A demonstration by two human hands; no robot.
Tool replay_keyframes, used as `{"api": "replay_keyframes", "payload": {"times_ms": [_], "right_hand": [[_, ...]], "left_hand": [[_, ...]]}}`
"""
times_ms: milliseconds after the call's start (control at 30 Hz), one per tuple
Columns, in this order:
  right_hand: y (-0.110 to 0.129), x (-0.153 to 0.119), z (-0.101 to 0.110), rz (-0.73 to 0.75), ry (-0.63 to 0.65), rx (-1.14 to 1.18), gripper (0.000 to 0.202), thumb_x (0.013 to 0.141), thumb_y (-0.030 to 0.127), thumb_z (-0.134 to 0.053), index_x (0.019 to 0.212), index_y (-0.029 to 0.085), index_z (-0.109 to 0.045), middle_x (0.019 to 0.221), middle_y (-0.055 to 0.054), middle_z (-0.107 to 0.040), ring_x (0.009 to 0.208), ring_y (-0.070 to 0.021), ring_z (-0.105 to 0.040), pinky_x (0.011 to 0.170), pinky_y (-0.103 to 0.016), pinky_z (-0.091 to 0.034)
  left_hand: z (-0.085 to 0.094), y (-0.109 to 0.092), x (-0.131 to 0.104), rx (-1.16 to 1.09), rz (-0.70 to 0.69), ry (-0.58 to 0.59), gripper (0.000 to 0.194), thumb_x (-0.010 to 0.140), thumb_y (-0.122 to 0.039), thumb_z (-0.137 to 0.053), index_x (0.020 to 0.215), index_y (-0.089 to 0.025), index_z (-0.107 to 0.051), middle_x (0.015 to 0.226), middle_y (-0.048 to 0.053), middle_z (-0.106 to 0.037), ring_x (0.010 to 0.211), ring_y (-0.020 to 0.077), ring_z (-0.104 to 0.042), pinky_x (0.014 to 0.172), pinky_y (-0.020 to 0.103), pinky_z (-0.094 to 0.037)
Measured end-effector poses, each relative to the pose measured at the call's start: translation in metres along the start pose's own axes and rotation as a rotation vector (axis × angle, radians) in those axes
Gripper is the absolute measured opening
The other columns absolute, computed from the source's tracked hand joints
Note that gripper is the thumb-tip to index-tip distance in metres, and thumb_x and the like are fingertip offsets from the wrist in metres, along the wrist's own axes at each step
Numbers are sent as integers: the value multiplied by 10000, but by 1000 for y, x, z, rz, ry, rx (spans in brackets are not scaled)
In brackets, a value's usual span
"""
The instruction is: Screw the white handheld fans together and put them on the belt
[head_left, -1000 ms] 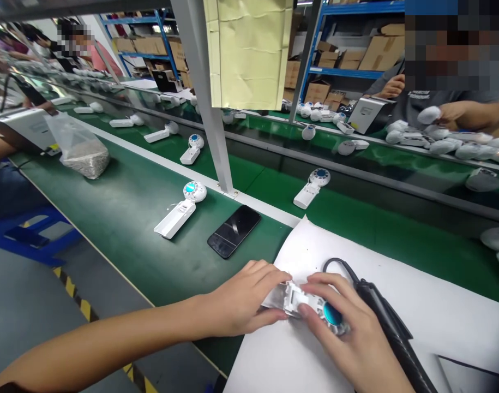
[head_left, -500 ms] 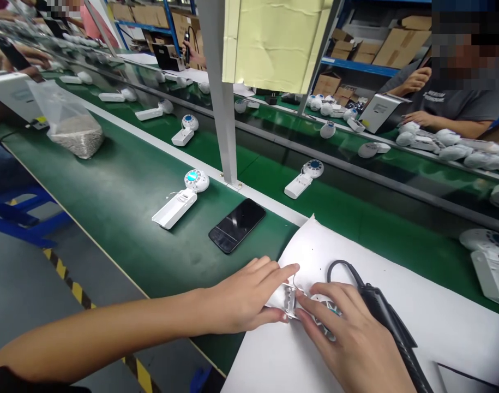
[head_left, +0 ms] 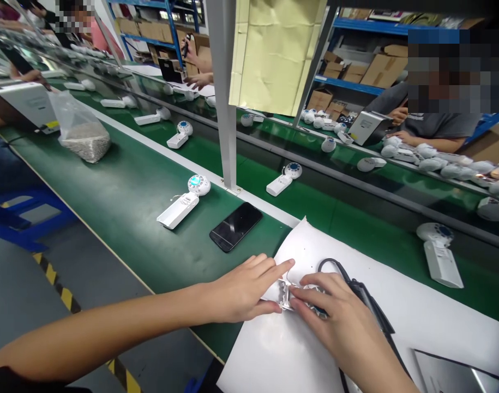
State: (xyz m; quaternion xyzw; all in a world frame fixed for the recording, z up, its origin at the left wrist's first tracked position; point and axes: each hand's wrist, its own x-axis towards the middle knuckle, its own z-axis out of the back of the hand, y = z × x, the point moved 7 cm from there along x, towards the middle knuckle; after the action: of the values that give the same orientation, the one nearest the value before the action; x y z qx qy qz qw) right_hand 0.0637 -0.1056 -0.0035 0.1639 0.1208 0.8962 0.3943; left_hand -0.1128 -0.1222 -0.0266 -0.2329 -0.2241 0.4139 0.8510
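White device [head_left: 283, 297] | long axis — left to right | round head [head_left: 320, 312] — rightward

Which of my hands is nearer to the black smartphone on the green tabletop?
Left. Your left hand is just below the black smartphone in view, apart from it; your right hand is farther off, down to its right, over the white paper sheet.

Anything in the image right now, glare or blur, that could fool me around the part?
Head view: the white device looks washed out, its fine detail too small to read and partly covered by fingers; pale glare on the green bench; reflections on the phone; a blocky patch masks the upper right.
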Motion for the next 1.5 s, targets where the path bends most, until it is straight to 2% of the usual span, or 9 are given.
{"api": "replay_keyframes", "payload": {"times_ms": [433,600,733,867,967,1033,1167,1333,1500], "right_hand": [[5,2,-10,9,44,-60,174,1054,391,-592,1120,367,-751,1098,-11,-693,979,-236,-647,663,-351,-606],[14,8,-3,-1,-51,-16,102,979,271,-711,1057,267,-645,1004,-16,-688,918,-229,-657,507,-293,-525],[30,-4,15,35,-251,-60,226,980,281,-720,1126,226,-557,1084,-56,-692,1025,-238,-661,786,-366,-628],[37,-37,49,52,-378,-70,267,977,188,-709,1187,220,-547,1272,-78,-679,1259,-230,-605,1109,-409,-550],[17,-66,64,-91,-256,182,585,1017,461,-670,1509,239,-447,1562,-105,-526,1460,-251,-508,1210,-414,-510],[-15,-89,62,-355,-215,281,746,1047,671,-466,1652,284,-262,1686,-96,-386,1512,-263,-470,1180,-436,-545],[-69,-117,33,-841,-158,4,691,1043,616,-473,1617,243,-374,1435,-153,-616,1311,-395,-612,977,-582,-613],[-69,-123,21,-930,-171,-11,564,1062,628,-422,1472,258,-531,1257,-99,-728,1106,-366,-723,820,-505,-621],[-50,-195,66,-1058,-551,-20,810,830,805,-692,1406,241,-613,1243,-108,-756,1077,-358,-751,783,-419,-640]], "left_hand": [[3,-6,6,40,23,66,876,1003,-390,-771,1665,-150,-251,1315,124,-623,1096,276,-537,968,395,-473],[3,-12,32,105,125,318,585,865,-313,-849,1352,-142,-573,1200,113,-642,1067,303,-610,873,385,-505],[11,-29,53,35,73,382,403,732,-270,-842,1058,-169,-627,1071,77,-626,993,282,-627,826,346,-508],[14,-44,56,-361,112,530,276,943,-308,-653,1210,-249,-612,1079,21,-658,1002,235,-639,812,285,-480],[3,-53,53,-556,172,625,311,1074,-416,-530,1338,-268,-598,1135,29,-691,1011,236,-648,854,292,-477],[-11,-57,52,-731,219,610,360,1094,-482,-528,1369,-257,-586,1181,43,-693,1057,243,-648,917,309,-485],[-48,-61,53,-1224,315,545,509,1101,-585,-513,1467,-237,-444,1131,77,-713,1062,266,-705,922,363,-531],[-70,-67,62,-1480,370,341,434,1100,-577,-513,1357,-236,-438,959,41,-691,626,158,-644,698,323,-533],[-72,-104,61,-1420,222,369,409,1076,-589,-550,1159,-188,-554,936,52,-636,731,162,-613,646,258,-496]]}}
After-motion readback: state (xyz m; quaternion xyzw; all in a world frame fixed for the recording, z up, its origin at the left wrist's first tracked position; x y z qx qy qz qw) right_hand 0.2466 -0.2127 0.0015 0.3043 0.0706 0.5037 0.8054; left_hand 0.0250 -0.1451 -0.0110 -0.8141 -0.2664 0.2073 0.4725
